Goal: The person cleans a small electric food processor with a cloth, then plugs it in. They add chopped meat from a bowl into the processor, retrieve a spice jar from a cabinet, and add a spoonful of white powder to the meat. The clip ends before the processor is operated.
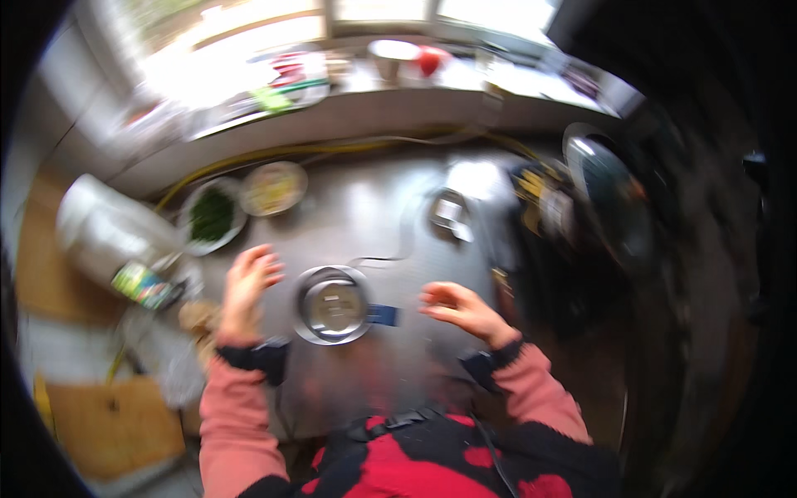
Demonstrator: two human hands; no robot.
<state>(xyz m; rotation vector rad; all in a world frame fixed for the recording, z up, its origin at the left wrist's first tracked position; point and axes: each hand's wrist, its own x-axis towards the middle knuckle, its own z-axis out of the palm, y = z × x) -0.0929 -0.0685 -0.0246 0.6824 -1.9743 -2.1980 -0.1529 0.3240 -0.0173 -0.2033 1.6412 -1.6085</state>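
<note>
A round metal bowl [304,299] stands on the stainless steel counter [348,230] in front of me, with a dark blue tab or handle [383,315] at its right side. To the left of the bowl is my left hand [246,292], apart from it and holding nothing, its fingers loosely spread. My right hand [464,310] hovers to the right of the blue piece with fingers curled and nothing visible in them. A thin cable [381,258] runs behind the bowl. The picture is blurred, so what lies inside the bowl is unclear.
Chopped greens fill a bowl [238,239] at the back left, beside a bowl of yellowish food [302,187]. A large white container [93,208] and a labelled bottle [140,285] lie left. A small dish [437,225], a glass lid [604,187] and a dark stove area [535,292] are right.
</note>
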